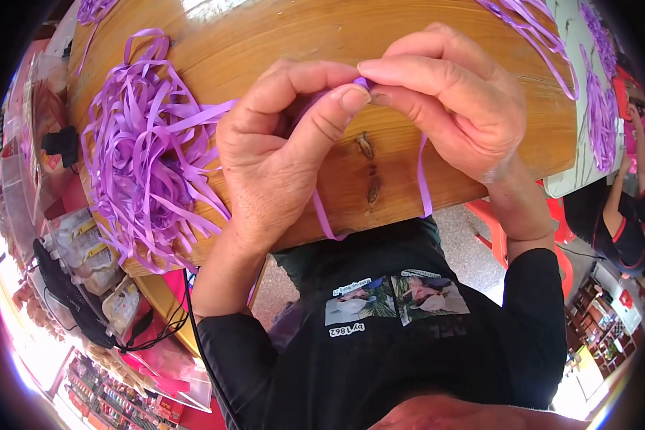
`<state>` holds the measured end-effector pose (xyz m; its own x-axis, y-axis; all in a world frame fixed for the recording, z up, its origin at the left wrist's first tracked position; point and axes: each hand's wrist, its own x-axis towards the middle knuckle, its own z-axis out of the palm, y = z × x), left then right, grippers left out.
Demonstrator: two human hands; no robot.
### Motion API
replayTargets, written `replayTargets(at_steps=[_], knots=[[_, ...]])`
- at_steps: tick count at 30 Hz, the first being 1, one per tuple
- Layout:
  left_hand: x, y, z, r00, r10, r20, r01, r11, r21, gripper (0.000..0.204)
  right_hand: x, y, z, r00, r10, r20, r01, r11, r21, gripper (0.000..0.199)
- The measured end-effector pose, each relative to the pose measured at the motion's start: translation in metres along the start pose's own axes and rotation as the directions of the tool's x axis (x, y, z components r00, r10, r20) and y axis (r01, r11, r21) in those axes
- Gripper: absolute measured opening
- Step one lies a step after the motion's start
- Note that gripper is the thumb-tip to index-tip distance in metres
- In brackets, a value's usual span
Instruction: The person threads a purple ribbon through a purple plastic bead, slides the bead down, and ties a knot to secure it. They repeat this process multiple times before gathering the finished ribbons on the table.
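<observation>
My left hand [283, 132] and my right hand [455, 97] meet above the wooden table, fingertips pinched together around a purple ribbon [363, 82]. Only a small folded bit of it shows between the thumbs and forefingers. One length of the ribbon hangs below my left hand to the table's near edge, and another drops below my right hand over that edge. Left of my left hand lies a large tangled heap of purple ribbons [147, 147], and one strand runs from it toward that hand. My fingers hide how the ribbon is folded or joined.
The wooden table [380, 193] fills the middle. More purple ribbons [537, 32] lie at its far right corner, and others on a white marbled table [570, 165]. Plastic bags and packages [86, 251] crowd the left side. Another person [616, 208] sits at the right; red stools [491, 233] stand nearby.
</observation>
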<state>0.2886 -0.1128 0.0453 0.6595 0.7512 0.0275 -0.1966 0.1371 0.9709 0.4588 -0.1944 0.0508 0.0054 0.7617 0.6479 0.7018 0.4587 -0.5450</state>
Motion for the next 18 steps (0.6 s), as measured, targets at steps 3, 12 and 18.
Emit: replayTargets(at_steps=[3,12,18], knots=[[0.000,-0.003,0.000,0.999,0.034,-0.016,-0.034,0.999,-0.020,0.013,0.003,-0.003,-0.004,1.000,0.015,0.016,-0.015,1.000,-0.008,0.027],[0.001,-0.009,0.001,1.000,-0.014,-0.028,0.011,0.991,-0.134,0.010,0.003,-0.009,-0.009,0.967,0.250,0.040,-0.252,0.933,0.259,0.024],[0.001,-0.010,0.000,1.000,-0.014,-0.027,0.009,0.985,-0.174,0.011,0.002,-0.009,-0.008,0.966,0.256,0.042,-0.259,0.943,0.210,0.023]])
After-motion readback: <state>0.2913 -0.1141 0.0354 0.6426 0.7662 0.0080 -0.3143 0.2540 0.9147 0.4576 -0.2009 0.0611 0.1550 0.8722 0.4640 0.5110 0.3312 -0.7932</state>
